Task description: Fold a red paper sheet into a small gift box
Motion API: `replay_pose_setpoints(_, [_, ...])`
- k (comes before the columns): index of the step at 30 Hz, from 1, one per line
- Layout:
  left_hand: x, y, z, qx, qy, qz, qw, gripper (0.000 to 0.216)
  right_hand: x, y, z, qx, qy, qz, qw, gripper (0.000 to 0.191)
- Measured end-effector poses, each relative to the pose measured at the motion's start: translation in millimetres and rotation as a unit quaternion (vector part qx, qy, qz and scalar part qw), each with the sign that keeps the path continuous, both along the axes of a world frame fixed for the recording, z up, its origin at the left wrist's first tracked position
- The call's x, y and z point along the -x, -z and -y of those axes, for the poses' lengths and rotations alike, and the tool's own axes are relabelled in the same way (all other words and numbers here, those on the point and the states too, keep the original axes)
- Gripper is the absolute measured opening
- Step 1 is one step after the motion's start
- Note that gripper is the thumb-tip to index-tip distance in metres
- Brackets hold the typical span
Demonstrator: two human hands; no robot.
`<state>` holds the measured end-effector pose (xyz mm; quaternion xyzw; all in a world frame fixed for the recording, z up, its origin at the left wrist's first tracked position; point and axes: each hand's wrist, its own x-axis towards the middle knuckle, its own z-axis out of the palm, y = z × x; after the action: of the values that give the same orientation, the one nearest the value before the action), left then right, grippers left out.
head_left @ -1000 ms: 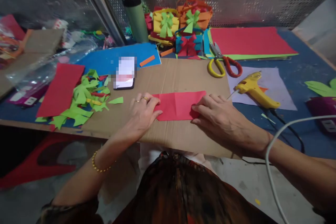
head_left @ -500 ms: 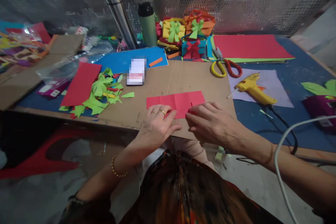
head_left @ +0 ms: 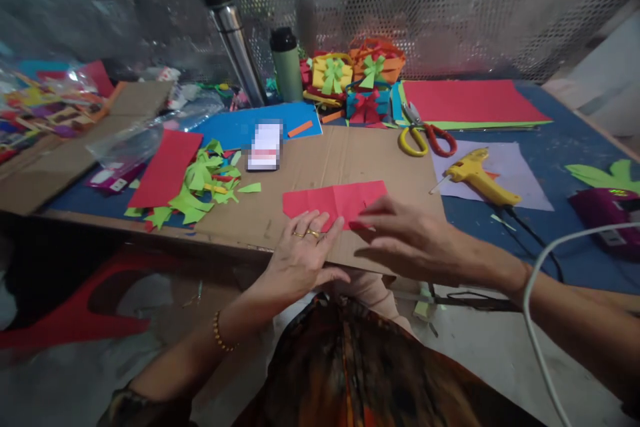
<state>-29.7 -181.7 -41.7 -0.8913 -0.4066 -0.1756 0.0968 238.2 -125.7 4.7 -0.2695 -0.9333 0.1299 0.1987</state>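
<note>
A creased red paper strip (head_left: 334, 201) lies on a cardboard sheet (head_left: 330, 153) at the table's near edge. My left hand (head_left: 304, 252) rests with its fingers spread flat on the strip's near edge, two rings showing. My right hand (head_left: 400, 235) reaches in from the right. Its thumb and fingers close on the strip's near right corner, which looks slightly lifted.
Yellow-and-red scissors (head_left: 426, 137) and a yellow glue gun (head_left: 476, 173) lie to the right. A phone (head_left: 265, 145), green paper scraps (head_left: 200, 187) and a red sheet (head_left: 167, 167) lie left. Two bottles (head_left: 286, 65), bowed paper boxes (head_left: 350, 77) and stacked coloured sheets (head_left: 470, 100) stand behind. A white cable (head_left: 537, 293) crosses my right arm.
Both hands have drawn back to the strip's near edge. The left hand, first over its left end, now presses its near edge. The view has tilted upward.
</note>
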Motion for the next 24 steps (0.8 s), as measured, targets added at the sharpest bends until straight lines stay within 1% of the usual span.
replay_pose_setpoints(1, [0,-2.7,-3,0.000,0.009,-0.007,1.000,0.093,0,-3.6,-10,-0.001,0.024,-0.024,0.999,0.043])
replay_pose_setpoints(2, [0,-5.9,-5,0.003,0.016,-0.014,1.000,0.093,0,-6.4,-22,-0.034,0.035,-0.043,0.998,0.042])
replay_pose_setpoints(4, [-1,-13.9,-11,0.024,0.018,-0.028,0.999,0.092,6,-9.2,-43,-0.085,0.062,-0.003,0.994,0.039])
replay_pose_setpoints(6, [-2,-24.1,-16,0.057,0.013,-0.049,0.997,0.090,17,-8.7,-58,-0.076,0.068,0.082,0.991,0.035])
replay_pose_setpoints(9, [0,-45.0,-26,0.099,0.034,-0.077,0.992,0.083,36,-5.2,-58,-0.103,0.115,0.177,0.972,0.037])
replay_pose_setpoints(11, [2,-64.0,-39,0.097,0.053,-0.063,0.992,0.070,44,-2.7,-51,-0.133,0.139,0.187,0.963,0.041])
replay_pose_setpoints(12, [2,-74.9,-47,0.081,0.053,-0.046,0.994,0.061,46,-1.6,-49,-0.134,0.147,0.178,0.964,0.041])
replay_pose_setpoints(13, [2,-86.2,-57,0.057,0.043,-0.028,0.997,0.054,47,-0.7,-48,-0.117,0.157,0.159,0.968,0.039])
replay_pose_setpoints(15, [-4,-106.8,-80,0.002,0.011,0.010,1.000,0.044,43,0.2,-53,-0.036,0.171,0.114,0.978,0.031])
replay_pose_setpoints(17, [-14,-119.3,-105,-0.012,0.011,0.039,0.999,0.041,36,0.0,-63,0.048,0.178,0.078,0.980,0.022])
replay_pose_setpoints(18, [-21,-120.8,-117,-0.005,0.025,0.056,0.998,0.040,31,-0.5,-70,0.075,0.176,0.068,0.979,0.018])
replay_pose_setpoints(20, [-32,-113.6,-137,0.029,0.062,0.103,0.992,0.032,20,-2.4,-81,0.097,0.177,0.065,0.977,0.013])
replay_pose_setpoints(22, [-39,-96.5,-151,0.058,0.086,0.188,0.977,0.022,10,-5.1,-88,0.104,0.194,0.047,0.974,0.013])
replay_pose_setpoints(23, [-40,-86.6,-155,0.051,0.073,0.235,0.968,0.021,6,-6.6,-89,0.094,0.202,0.027,0.974,0.015])
replay_pose_setpoints(24, [-40,-77.1,-157,0.043,0.051,0.267,0.961,0.021,2,-8.2,-90,0.067,0.215,0.000,0.974,0.016])
